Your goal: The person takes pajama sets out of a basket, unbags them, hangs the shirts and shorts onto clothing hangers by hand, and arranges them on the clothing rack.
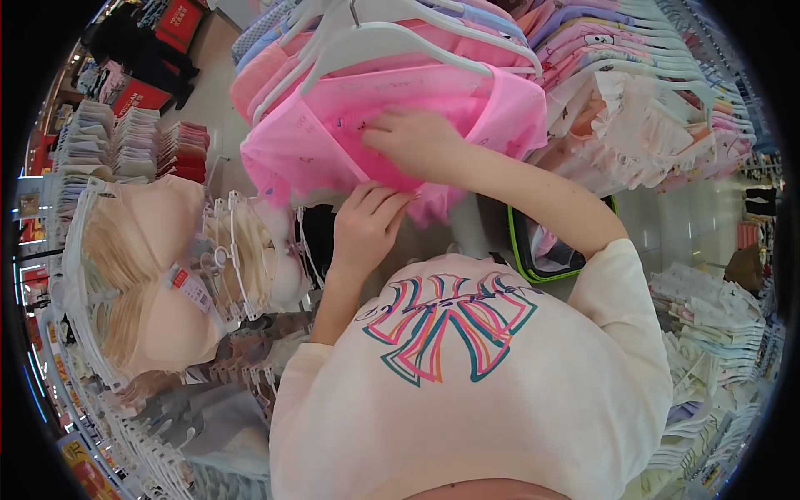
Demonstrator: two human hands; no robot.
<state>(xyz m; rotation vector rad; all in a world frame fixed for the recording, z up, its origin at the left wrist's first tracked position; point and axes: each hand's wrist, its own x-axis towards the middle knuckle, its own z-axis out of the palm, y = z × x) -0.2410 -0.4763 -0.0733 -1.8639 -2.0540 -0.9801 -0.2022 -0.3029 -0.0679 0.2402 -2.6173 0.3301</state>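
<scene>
A bright pink garment with small printed figures hangs on a white hanger at the top middle. At its lower front edge, my left hand has its fingers closed on the pink cloth. My right hand lies over the garment's neck opening, its fingers bent against the pink fabric; whether they pinch any cloth is hard to make out. Behind this garment hang more pink and blue clothes on white hangers.
Bras hang on a rack at the left. A frilled light garment hangs at the right. Below it is a green-rimmed black container. White hangers with clothes line the lower right. A person in dark clothes stands far back left.
</scene>
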